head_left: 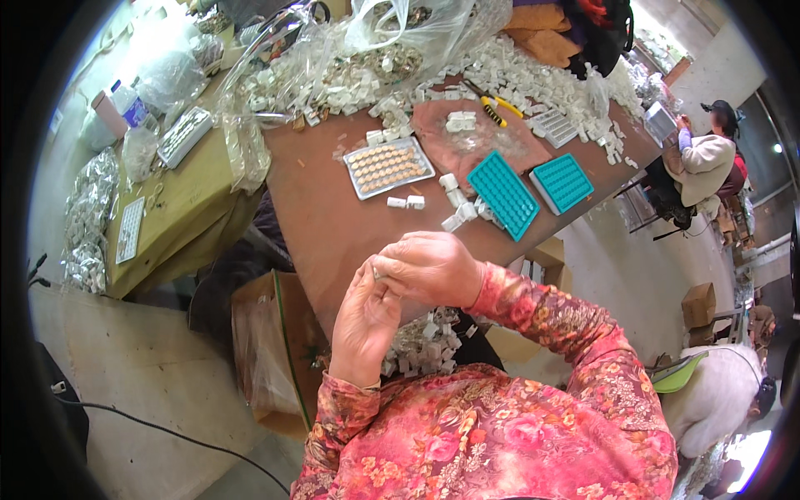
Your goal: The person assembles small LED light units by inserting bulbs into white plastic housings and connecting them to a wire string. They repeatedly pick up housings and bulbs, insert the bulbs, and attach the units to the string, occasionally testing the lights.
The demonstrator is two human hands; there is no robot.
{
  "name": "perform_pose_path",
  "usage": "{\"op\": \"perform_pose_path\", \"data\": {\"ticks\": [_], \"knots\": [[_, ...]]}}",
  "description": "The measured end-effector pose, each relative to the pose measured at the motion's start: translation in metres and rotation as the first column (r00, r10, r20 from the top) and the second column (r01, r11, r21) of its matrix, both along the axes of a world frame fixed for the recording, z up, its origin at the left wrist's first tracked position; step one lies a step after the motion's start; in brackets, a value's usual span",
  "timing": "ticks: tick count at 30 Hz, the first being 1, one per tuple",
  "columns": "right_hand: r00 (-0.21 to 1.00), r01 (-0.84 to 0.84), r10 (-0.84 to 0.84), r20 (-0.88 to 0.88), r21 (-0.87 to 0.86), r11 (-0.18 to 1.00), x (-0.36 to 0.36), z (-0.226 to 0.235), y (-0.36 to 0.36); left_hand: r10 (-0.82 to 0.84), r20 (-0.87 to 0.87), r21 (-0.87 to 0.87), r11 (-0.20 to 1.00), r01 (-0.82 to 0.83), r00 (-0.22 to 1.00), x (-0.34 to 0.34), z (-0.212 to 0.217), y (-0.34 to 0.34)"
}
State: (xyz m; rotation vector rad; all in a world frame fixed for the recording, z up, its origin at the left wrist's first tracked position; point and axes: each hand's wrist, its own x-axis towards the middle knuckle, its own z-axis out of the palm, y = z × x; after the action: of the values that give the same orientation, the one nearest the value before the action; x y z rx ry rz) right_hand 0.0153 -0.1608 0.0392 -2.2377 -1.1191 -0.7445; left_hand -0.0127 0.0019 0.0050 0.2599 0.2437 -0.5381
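Both hands are held together just above the near edge of the brown table (333, 233). A tiny pale part (377, 272) is pinched between the fingertips of the left hand (364, 321) and the curled right hand (429, 268); its long axis cannot be told. A heap of small white plastic pieces (425, 346) lies directly below the hands, in the lap, about equally near to both. Farther off, ahead and to the right, two teal moulded trays (503, 193) are laid, with a grey tray of tan parts (388, 167) beside them. Clear plastic bags (392, 42) are piled at the far edge.
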Motion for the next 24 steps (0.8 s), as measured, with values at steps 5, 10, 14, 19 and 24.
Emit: {"op": "perform_pose_path", "data": {"ticks": [5,10,14,19,24], "knots": [[0.956,0.264,-0.264,-0.125,-0.023,0.964,0.015,0.024,-0.048,0.046,0.215,0.261,0.960,-0.103,0.975,0.007,-0.003,-0.003],[0.830,0.500,-0.531,-0.174,-0.193,0.845,0.085,0.025,-0.113,0.013,0.367,0.395,0.903,-0.169,0.930,0.012,-0.011,-0.004],[0.844,0.408,-0.504,-0.184,-0.390,0.825,0.117,-0.001,-0.121,0.055,0.367,0.347,0.918,-0.192,0.929,0.010,-0.016,-0.003],[0.884,0.361,-0.450,-0.123,-0.429,0.828,0.128,-0.018,-0.124,0.052,0.409,0.291,0.939,-0.184,0.911,0.010,-0.019,-0.002],[0.744,0.454,-0.500,-0.443,-0.214,0.865,0.131,-0.017,-0.132,0.030,0.419,0.321,0.930,-0.179,0.907,0.009,-0.016,-0.002]]}}
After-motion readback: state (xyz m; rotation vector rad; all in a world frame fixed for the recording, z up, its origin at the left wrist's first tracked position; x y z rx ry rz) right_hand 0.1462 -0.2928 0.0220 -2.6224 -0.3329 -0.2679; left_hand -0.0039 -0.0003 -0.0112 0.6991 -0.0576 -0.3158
